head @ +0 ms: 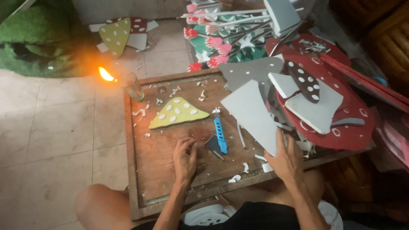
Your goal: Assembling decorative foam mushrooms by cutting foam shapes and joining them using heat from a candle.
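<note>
In the head view, the person sits at a low wooden board [170, 140] set on a tiled floor, with both bare hands on the work. The left hand [185, 156] lies flat on the board near the middle of its near edge, fingers [187, 145] loosely curled and close together, holding nothing; its fingertips lie just beside a small dark grey scrap [211, 145]. A blue utility knife [220, 134] lies right of that scrap, touching it, untouched by either hand. The right hand [289, 159] grips the near corner of a grey foam sheet [251, 115], thumb on top and fingers wrapped underneath. This looks like the handling step between cuts: the sheet is being positioned, and any cut would call for steadying it and taking up the knife. The sheet is flat, pale grey, irregular with straight cut edges, and rests tilted against a pile of red and grey cut-outs [324, 102] at the right. A yellow triangle with white spots [178, 112] lies far of the left hand, and a small flame [105, 74] burns at the board's far left corner.
</note>
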